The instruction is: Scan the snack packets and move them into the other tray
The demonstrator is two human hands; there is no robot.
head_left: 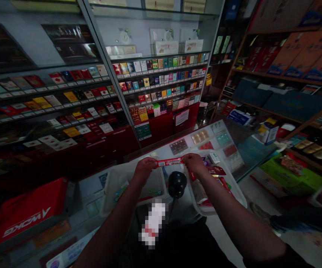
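A thin red packet (170, 162) is stretched level between my two hands, above the gap between two white bins. My left hand (147, 166) pinches its left end, and my right hand (193, 163) pinches the right end. Under my left forearm is the left bin (109, 186), with a few small green and blue packets (154, 192) inside. The right bin (240, 195) lies below my right hand and forearm and holds several mixed packets and a small white box (213, 158). A round black object (177, 184) stands between the bins, just below the packet.
A red box (29, 212) sits on the glass counter (90, 186) at the left. Behind it, shelves (161, 69) hold rows of small packs. At the right are a green box (292, 173), wooden shelves with cartons, and part of a person's leg or clothing near the lower edge.
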